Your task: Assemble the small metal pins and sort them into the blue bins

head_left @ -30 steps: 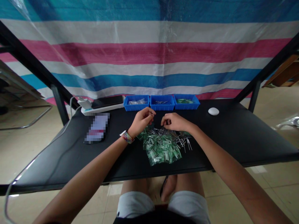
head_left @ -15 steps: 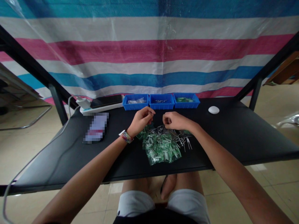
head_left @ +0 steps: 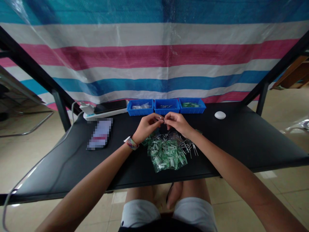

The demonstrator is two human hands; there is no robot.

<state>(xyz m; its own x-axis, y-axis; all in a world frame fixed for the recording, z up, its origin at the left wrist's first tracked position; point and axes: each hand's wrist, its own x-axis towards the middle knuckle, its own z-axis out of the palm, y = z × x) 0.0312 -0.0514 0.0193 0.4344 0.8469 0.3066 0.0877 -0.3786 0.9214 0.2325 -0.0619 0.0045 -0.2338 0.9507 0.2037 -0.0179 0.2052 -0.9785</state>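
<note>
My left hand and my right hand meet above a black table, fingertips pinched together on a small metal part held between them. Just below the hands lies a heap of small green plastic bags mixed with loose metal pins. A coloured band circles my left wrist.
Three blue trays line the table's back edge, holding bags, pins and green pieces. A white power strip with a dark phone on it, a blurred packet and a white round object also lie there. A striped tarp hangs behind.
My right hand lifted off the heap and moved left and up to meet my left hand; both now pinch one small metal part between them.
</note>
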